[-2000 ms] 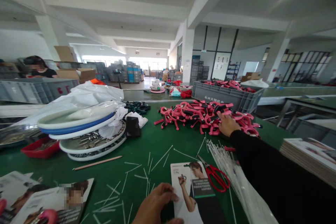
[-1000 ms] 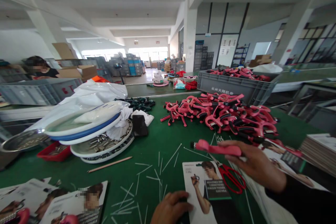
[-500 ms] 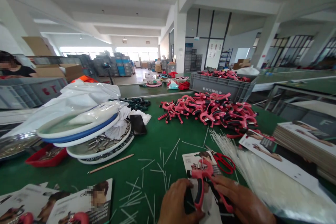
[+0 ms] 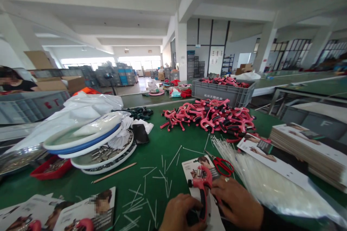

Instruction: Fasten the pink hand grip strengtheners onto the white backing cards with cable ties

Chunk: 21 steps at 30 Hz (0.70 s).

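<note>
A pink and black clamp-like tool (image 4: 202,184) lies on a printed card (image 4: 188,169) at the bottom centre-right. My left hand (image 4: 180,212) is closed round the tool's black-padded handle from the left. From the right, my right hand (image 4: 235,198) has its fingers wrapped over the other handle, which they partly hide. Red-handled scissors (image 4: 224,166) rest just beyond my right hand. To its right is a bundle of white zip ties (image 4: 260,180) in clear plastic. Loose zip-tie pieces (image 4: 162,177) are scattered left of the card.
A pile of pink tools (image 4: 208,117) lies ahead, before a grey crate (image 4: 235,95). Card stacks (image 4: 303,151) stand right. Left are round trays (image 4: 81,148), a red tray (image 4: 51,168), a pencil (image 4: 115,172) and finished-looking cards (image 4: 89,209). A person (image 4: 16,79) is far left.
The view has tilted up and turned slightly right. The tool stands more upright in view, its handles closer together, and my right hand has moved in over it.
</note>
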Each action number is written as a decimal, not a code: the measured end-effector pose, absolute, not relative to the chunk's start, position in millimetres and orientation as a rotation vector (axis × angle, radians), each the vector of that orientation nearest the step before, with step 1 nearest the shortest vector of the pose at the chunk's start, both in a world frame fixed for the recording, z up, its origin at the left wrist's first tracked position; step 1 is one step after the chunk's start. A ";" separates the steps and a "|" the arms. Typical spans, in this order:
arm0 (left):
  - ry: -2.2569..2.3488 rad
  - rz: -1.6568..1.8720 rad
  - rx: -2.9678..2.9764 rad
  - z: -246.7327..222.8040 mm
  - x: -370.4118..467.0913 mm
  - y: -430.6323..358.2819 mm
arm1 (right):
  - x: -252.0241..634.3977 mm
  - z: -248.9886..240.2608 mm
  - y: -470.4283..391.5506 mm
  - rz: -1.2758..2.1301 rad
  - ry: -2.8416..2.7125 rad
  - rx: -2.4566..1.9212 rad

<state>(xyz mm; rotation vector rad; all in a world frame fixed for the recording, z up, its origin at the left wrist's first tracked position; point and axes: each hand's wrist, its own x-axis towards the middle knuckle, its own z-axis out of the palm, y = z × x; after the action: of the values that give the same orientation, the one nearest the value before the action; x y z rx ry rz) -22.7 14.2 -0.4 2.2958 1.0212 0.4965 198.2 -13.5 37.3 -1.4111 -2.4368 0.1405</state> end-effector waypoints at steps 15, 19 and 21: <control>1.575 0.596 2.151 27.0 36.6 76.5 | 202.3 0.5 7.5 0.347 -2.150 -1.208; 1.536 0.633 2.186 25.4 45.9 73.7 | 204.1 -6.3 10.1 0.400 -2.013 -1.170; 1.458 0.658 2.224 27.5 45.2 67.3 | 202.4 -6.0 12.2 0.448 -1.915 -1.173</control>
<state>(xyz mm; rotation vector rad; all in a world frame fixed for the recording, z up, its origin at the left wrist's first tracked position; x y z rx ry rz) 45.2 67.3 27.5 2.2238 1.4582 0.6579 202.4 12.2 -6.0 -1.1729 -1.9150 0.4482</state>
